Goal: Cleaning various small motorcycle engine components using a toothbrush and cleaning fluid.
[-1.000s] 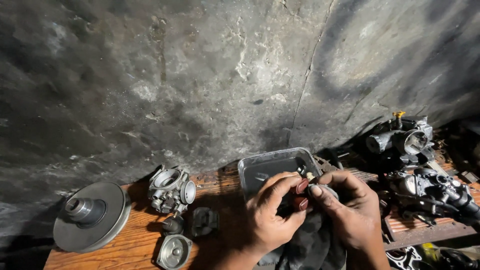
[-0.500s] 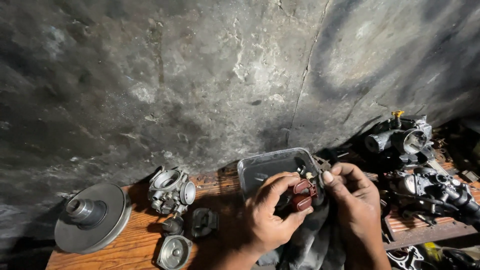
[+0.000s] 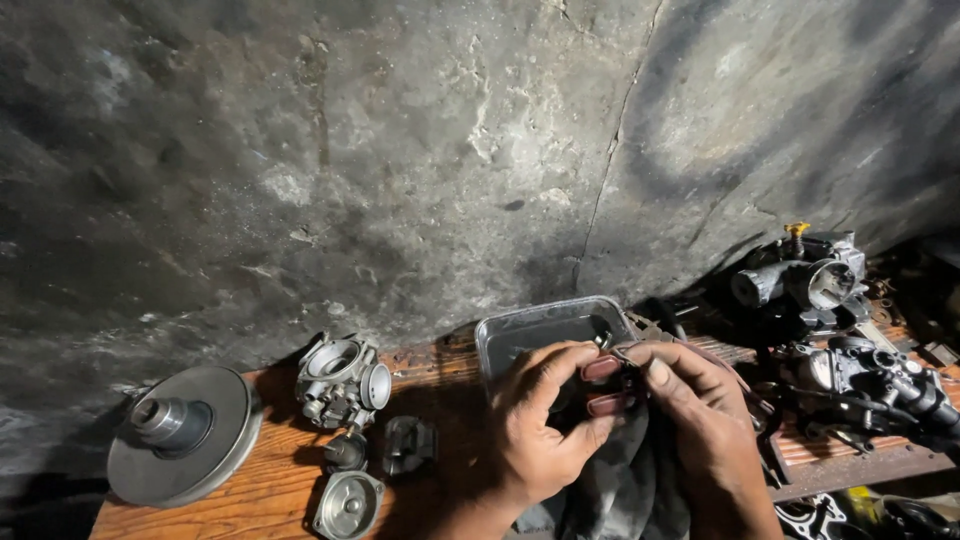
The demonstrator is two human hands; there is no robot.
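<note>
- Head view: the left hand (image 3: 535, 430) and the right hand (image 3: 700, 420) meet low in the middle, and together they cover most of a small reddish-brown part (image 3: 605, 385); only two rounded lobes of it show between the fingers, so its full shape cannot be made out.
- The left fingers curl over the part from the left and the right thumb and fingers pinch it from the right; both hands are closed on it, in front of and slightly below the tray.
- A dark cloth (image 3: 625, 490) hangs beneath the hands and is cut off by the bottom edge.
- A rectangular metal tray (image 3: 520, 330) with a thin shiny rim lies just behind the hands; its near side is hidden by them and its inside is too dark to read.
- On the worn wooden bench (image 3: 270, 490), left of the hands, stand a cast-metal carburettor body (image 3: 340, 380), a small dark cover (image 3: 408, 445), a round metal cap (image 3: 348, 505) and a broad grey pulley disc (image 3: 185, 430) with a raised hub.
- To the right, two more carburettors (image 3: 800, 275) (image 3: 870, 385) sit in shadow; their details blur together.
- The rough, cracked grey wall (image 3: 450, 150) fills the upper frame.
</note>
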